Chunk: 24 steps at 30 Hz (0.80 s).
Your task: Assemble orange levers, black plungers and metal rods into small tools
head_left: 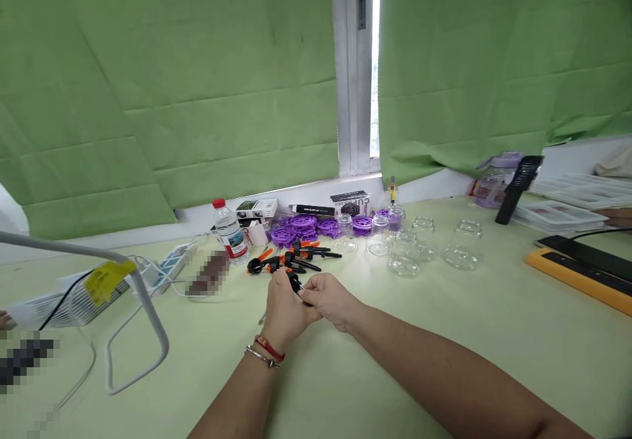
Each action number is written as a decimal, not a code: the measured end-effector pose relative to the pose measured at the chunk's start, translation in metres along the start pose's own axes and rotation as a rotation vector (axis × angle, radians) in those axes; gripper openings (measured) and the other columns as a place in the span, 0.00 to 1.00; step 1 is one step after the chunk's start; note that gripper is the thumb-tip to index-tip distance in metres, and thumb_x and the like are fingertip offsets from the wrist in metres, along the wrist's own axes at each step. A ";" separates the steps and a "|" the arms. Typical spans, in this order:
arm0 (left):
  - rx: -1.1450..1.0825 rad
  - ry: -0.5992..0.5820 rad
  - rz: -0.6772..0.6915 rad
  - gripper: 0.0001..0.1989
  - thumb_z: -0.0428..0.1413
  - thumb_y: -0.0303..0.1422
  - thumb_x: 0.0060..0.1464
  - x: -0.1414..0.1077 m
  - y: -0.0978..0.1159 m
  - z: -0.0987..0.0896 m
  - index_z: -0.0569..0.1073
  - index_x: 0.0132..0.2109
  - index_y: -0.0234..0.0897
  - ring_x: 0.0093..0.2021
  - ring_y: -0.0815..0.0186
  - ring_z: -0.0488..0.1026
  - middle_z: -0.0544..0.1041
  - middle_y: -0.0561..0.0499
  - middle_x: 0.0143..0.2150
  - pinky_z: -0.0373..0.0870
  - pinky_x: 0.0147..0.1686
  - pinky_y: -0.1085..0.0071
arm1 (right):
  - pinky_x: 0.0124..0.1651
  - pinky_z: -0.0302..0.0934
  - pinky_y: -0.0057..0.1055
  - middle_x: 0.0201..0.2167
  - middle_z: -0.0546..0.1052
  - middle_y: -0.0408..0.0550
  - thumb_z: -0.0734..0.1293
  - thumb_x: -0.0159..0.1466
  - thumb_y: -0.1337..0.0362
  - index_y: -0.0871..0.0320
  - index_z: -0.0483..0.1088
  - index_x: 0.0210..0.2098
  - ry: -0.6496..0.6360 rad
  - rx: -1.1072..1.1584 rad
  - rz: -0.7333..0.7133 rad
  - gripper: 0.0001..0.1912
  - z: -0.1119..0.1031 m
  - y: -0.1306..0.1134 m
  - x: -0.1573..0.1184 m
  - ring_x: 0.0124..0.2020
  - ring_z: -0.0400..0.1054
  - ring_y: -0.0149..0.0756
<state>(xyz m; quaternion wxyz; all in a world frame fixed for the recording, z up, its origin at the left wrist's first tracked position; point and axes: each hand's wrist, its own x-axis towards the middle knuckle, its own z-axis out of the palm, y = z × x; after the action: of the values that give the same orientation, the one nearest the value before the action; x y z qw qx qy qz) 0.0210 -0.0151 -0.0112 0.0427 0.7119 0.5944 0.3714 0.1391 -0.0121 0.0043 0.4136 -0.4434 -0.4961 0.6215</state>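
My left hand [285,310] and my right hand [330,299] meet over the middle of the table. Both are closed on a small black part [295,282], mostly hidden by my fingers, so its exact kind does not show. Just beyond them lies a group of black-and-orange plastic pieces [291,262] with long black stems. Behind these is a heap of purple round openwork plastic pieces [301,224], some in clear bags. To the right stand several clear glass jars [403,255]. A thin tool tip [262,318] pokes out beside my left hand.
A water bottle [230,232] with a red cap stands left of the pieces, near boxes [257,208]. A grey bent tube [153,314] and cables occupy the left. An orange-and-black device [582,278], a purple-lidded jug [496,182] and another person's hand [618,217] are right.
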 end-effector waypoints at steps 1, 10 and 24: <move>-0.006 -0.001 -0.001 0.41 0.65 0.38 0.28 -0.001 0.000 0.000 0.58 0.51 0.31 0.48 0.51 0.66 0.65 0.42 0.44 0.66 0.44 0.56 | 0.21 0.45 0.23 0.12 0.62 0.35 0.65 0.54 0.69 0.60 0.62 0.21 0.003 -0.004 -0.001 0.07 0.000 0.001 0.000 0.16 0.52 0.23; 0.044 -0.035 -0.032 0.43 0.66 0.37 0.24 -0.002 0.001 0.001 0.58 0.51 0.31 0.49 0.48 0.65 0.65 0.41 0.45 0.65 0.44 0.56 | 0.21 0.47 0.23 0.12 0.64 0.36 0.66 0.52 0.69 0.60 0.63 0.20 -0.018 0.013 0.032 0.07 0.002 0.003 0.000 0.17 0.54 0.24; -0.172 -0.091 -0.139 0.42 0.66 0.46 0.25 0.005 0.005 -0.024 0.60 0.47 0.35 0.43 0.55 0.68 0.67 0.46 0.42 0.67 0.41 0.59 | 0.23 0.54 0.24 0.25 0.74 0.44 0.65 0.57 0.64 0.61 0.69 0.30 0.020 -0.234 -0.178 0.05 -0.047 -0.004 0.034 0.21 0.65 0.27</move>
<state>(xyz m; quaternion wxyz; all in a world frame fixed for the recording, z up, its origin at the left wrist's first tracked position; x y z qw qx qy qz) 0.0111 -0.0211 0.0111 0.1561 0.6790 0.6057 0.3845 0.1755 0.0328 -0.0024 0.4175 -0.4488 -0.5985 0.5159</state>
